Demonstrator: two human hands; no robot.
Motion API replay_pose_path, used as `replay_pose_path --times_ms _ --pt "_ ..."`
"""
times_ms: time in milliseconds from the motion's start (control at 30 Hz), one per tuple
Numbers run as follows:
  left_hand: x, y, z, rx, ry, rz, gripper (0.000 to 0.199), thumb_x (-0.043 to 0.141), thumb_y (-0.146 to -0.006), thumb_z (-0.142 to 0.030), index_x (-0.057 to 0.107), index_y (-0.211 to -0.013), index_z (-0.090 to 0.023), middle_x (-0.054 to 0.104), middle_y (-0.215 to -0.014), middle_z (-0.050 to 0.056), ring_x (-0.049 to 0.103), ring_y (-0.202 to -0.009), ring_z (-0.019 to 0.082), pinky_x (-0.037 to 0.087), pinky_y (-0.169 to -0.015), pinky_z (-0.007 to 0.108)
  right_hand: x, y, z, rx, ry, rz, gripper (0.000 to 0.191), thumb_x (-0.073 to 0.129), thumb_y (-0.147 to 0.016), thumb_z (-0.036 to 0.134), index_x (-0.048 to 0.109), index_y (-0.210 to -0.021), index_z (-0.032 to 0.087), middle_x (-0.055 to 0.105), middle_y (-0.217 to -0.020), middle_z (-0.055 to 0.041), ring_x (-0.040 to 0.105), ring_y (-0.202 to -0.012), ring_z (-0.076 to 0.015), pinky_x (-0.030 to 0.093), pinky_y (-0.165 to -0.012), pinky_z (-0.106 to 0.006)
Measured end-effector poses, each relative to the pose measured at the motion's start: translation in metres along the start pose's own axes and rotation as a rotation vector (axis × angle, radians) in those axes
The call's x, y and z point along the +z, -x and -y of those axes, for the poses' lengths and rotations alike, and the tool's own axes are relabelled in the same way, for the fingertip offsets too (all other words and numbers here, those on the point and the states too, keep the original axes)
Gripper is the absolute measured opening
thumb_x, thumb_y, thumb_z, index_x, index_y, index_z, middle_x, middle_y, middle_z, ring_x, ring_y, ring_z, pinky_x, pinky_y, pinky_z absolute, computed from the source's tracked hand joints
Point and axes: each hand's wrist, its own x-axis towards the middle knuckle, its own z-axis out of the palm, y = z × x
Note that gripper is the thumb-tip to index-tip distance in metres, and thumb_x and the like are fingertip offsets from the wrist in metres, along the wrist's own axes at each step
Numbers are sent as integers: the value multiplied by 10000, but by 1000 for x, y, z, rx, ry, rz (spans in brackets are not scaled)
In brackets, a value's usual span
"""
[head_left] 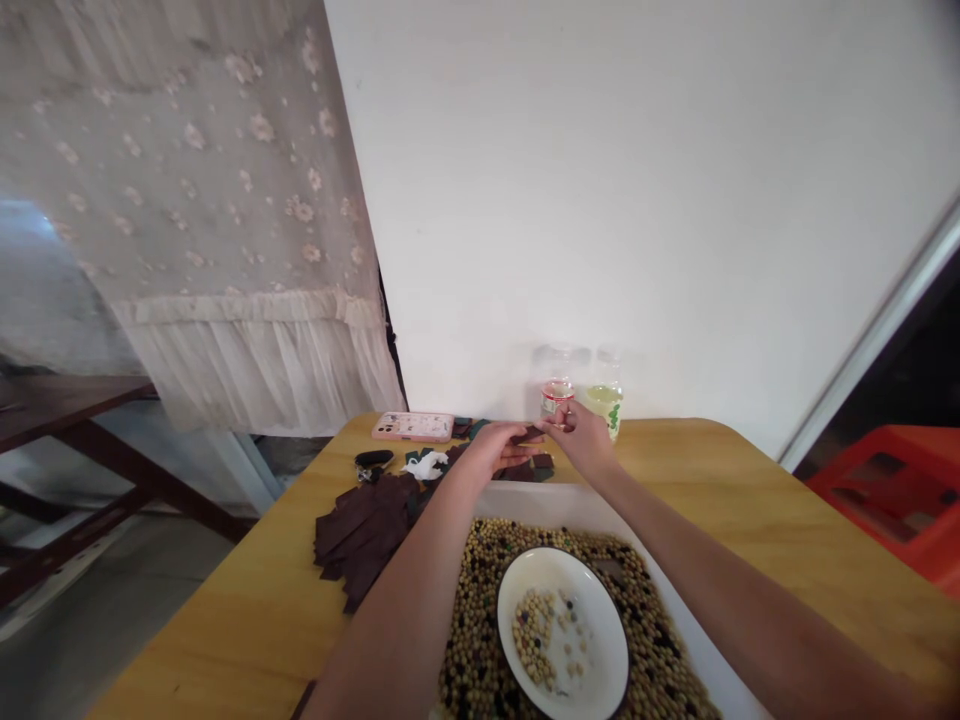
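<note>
Beyond the white enamel bowl (600,620), at twelve o'clock, the left hand's fingers (510,448) held a dark brown scrap (529,434) while the right hand's fingers (561,422) pinched nearly shut just beside it, their hold unclear, a pile of similar scraps (364,530) lying at ten o'clock.

Way through on the right!
Yellow wooden table (757,530) passes the white tray (540,503); brown fabric swatches (364,530) crowd left, clear plastic bottles (604,400) block far.

Bright, even light falls on the left hand (491,450) and right hand (581,440), with bowed frame edges.
</note>
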Motion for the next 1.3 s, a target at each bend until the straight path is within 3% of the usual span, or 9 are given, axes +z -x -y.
replay_pose_path --times_ms 467,733,1300 --pt "0 0 0 -8 1 -3 169 487 -729 -172 618 -828 -130 685 -876 87 650 -634 131 495 -557 192 -5 -1 -1 41 -56 -69 266 596 -627 335 369 -578 206 651 -648 0 620 -653 -170 415 -586 -259" --pt "0 0 0 -13 -15 -14 172 488 -723 -162 630 -815 -133 686 -862 84 643 -619 121 494 -564 189 6 2 0 -15 -43 31 268 593 -631 373 384 -569 217 632 -611 1 633 -695 -195 445 -573 -278" --pt "0 1 -1 -12 -10 -4 158 512 -720 -177 621 -826 -136 681 -899 88 652 -661 144 503 -573 199 -1 -1 -3 35 -48 -43 282 603 -625 359 370 -570 208 651 -660 -13 632 -714 -191 440 -620 -285"
